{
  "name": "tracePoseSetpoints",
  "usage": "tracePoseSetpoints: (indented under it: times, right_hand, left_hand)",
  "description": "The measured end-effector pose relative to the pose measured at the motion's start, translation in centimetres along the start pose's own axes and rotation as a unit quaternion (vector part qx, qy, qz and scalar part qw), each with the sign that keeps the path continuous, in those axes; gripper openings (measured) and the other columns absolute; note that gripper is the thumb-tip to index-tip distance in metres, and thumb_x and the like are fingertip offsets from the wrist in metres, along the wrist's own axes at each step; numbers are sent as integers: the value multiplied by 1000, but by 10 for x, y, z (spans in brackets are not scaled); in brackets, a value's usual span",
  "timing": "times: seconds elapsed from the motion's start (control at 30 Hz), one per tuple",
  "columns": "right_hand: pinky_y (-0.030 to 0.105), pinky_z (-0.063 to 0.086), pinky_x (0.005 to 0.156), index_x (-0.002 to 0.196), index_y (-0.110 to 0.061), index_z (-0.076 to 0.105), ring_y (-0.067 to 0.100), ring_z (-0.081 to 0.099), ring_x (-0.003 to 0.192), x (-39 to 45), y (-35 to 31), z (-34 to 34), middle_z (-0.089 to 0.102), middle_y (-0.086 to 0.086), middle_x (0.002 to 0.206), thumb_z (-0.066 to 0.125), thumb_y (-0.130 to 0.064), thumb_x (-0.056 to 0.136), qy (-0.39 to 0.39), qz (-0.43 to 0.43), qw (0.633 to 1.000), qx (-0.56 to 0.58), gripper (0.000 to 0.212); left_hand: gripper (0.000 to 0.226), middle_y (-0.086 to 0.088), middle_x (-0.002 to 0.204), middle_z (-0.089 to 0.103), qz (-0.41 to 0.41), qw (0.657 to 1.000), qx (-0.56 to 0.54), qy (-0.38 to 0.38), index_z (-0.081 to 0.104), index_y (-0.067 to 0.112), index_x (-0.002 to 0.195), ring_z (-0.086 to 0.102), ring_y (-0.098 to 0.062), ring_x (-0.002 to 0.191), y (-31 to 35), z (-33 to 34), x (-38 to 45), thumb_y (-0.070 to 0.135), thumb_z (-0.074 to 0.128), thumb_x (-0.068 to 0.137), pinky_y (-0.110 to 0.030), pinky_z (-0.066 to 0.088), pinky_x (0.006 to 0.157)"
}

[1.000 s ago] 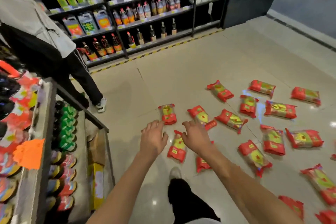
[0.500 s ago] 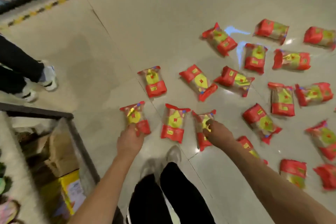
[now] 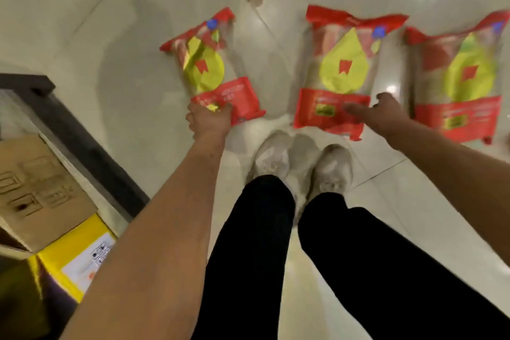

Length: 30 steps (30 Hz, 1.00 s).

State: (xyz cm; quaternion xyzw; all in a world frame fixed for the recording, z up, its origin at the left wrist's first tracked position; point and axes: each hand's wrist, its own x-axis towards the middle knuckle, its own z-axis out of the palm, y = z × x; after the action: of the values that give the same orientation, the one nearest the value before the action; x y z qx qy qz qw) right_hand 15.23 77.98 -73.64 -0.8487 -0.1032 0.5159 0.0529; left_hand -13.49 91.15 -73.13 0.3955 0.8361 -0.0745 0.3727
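On the glossy pale tiled floor (image 3: 124, 22), crossed by thin grout lines and spotted with lamp glare, three red-and-yellow packets sit in a row just ahead of two pale shoes (image 3: 276, 157). The left grip (image 3: 209, 120) is clenched on the lower red edge of the left packet (image 3: 209, 69). The right grip (image 3: 379, 116) is released, its fingers (image 3: 354, 111) stretched onto the middle packet (image 3: 342, 69); the right packet (image 3: 458, 77) lies untouched. At the left, a dark shelf frame (image 3: 82, 130) stands by a cardboard box (image 3: 36, 190) and a yellow box (image 3: 74, 254).
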Motion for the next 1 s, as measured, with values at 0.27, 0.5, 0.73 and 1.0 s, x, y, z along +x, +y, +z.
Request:
tracePoseSetpoints:
  times: [0.27,0.5,0.73,1.0]
  right_hand:
    - [36,56,88,132,-11,43,14,63,103,49,8,43,60,0,119,85,-54,70,15,6,986,164,87]
    - [38,58,78,118,-12,43,19,65,100,35,-7,34,59,-2,107,84,-53,73,46,-32,987,153,73]
    - [41,62,63,115,-12,46,23,67,91,-27,-39,-23,60,9,112,86,-61,60,62,-21,988,143,84]
    - [34,60,77,112,-19,59,13,70,87,-177,-75,-134,71,-5,98,91,-42,67,82,-39,955,281,60]
  left_hand:
    - [61,3,116,70,-81,967,-159,-181,57,14,133,68,-2,87,-41,8,85,40,79,83,-16,50,63]
    - [24,11,87,77,-82,947,-235,-205,64,23,103,73,1,69,-18,2,59,28,80,85,-15,55,55]
    - [76,-5,116,76,-59,940,-251,-223,62,14,129,74,-22,102,26,-48,-3,36,91,62,-40,61,85]
    - [60,-4,111,77,38,948,-187,-255,63,19,119,75,-22,98,90,-182,-137,25,93,67,-37,60,80]
